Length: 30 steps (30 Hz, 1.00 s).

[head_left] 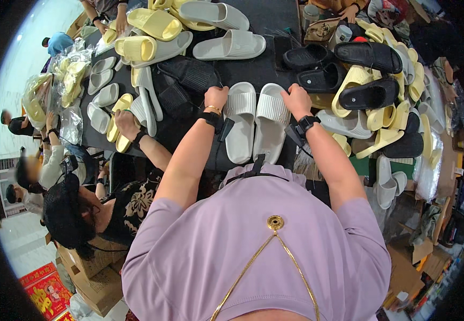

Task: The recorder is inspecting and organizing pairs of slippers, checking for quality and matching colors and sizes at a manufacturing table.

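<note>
Two pale grey ribbed slide sandals lie side by side on the dark table (pixel 274 21) in front of me. My left hand (pixel 216 97) rests with fingers curled on the far end of the left slide (pixel 240 125). My right hand (pixel 296 100) is curled on the far end of the right slide (pixel 269 125). Both wrists wear black bands. A flat black bag (pixel 186 80) lies just left of my left hand.
Yellow slides (pixel 154 24), grey slides (pixel 231 46) and black slides (pixel 368 56) lie in heaps across the table. A person at my left reaches a hand (pixel 126 124) onto yellow slides. More people stand at the far left and the far end. Cardboard boxes (pixel 95 278) sit below.
</note>
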### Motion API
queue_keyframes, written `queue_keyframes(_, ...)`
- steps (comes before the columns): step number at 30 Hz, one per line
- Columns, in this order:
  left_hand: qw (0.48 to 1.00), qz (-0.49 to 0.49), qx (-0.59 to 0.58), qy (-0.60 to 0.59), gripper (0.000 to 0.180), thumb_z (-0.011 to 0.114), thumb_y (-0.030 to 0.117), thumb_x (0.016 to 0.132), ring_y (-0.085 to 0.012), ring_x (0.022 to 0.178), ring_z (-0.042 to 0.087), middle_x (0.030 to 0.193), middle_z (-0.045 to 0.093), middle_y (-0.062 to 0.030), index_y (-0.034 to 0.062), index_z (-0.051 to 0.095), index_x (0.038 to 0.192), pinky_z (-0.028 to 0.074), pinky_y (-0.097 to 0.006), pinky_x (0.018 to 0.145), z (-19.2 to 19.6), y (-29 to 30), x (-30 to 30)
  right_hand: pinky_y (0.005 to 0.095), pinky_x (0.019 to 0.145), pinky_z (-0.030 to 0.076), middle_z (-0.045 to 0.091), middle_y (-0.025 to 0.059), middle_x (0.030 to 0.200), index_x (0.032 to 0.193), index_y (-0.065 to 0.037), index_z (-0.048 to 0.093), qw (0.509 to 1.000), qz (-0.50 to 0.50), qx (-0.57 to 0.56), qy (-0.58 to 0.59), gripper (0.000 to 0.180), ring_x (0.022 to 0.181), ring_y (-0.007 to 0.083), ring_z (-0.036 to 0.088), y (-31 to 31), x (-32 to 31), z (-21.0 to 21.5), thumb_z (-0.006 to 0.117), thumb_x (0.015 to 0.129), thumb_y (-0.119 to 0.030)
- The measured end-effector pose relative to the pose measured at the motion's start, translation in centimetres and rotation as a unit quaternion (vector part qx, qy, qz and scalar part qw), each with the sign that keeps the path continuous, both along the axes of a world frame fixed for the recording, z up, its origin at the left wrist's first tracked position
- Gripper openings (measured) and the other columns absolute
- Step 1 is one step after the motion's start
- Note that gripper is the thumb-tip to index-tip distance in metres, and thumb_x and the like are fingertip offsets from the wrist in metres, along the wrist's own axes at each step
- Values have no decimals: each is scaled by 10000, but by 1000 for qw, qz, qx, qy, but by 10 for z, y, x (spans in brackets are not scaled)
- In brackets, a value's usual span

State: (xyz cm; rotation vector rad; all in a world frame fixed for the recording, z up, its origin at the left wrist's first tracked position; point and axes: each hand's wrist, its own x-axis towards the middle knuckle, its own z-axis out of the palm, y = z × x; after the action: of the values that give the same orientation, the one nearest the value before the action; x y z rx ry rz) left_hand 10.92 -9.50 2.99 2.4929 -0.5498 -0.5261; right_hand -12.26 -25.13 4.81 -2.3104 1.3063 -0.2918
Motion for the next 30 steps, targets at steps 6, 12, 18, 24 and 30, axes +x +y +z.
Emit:
queue_keyframes(6,999,0,-21,-29,270,630,260,776,-378,914,664,941,682,-215,75,739,939,532,-419,835,-8,-5,-7,467,730,546,677,229,894,865,11,651,999,20,-36,33,190,841,399,666,-9,11,-24,604,800,-161)
queue_keyframes(12,994,12,-92,-59,211,629,207,792,-353,845,679,894,696,-179,54,733,893,541,-397,784,-13,-7,-13,471,723,539,681,202,885,867,-28,662,999,2,-30,14,153,828,386,663,-6,12,-18,557,821,-128)
queue_keyframes(18,972,-62,-225,-38,179,650,181,809,-297,802,694,845,703,-157,52,718,914,536,-355,731,14,-15,-37,443,696,524,681,173,854,852,-43,639,992,-8,5,-125,136,796,371,657,0,13,-18,566,848,-158)
queue_keyframes(24,955,-150,-251,-53,185,655,173,848,-215,763,667,849,691,-129,27,703,951,517,-311,701,21,-19,-58,320,639,511,684,128,767,897,-3,659,953,33,83,-290,164,691,209,666,23,27,6,631,825,-148)
queue_keyframes(30,934,-204,-282,-86,136,658,152,803,-292,783,632,821,655,-132,47,712,873,503,-382,734,24,-15,-69,305,644,516,702,116,796,916,10,687,943,51,117,-307,174,701,180,670,30,25,15,634,824,-128)
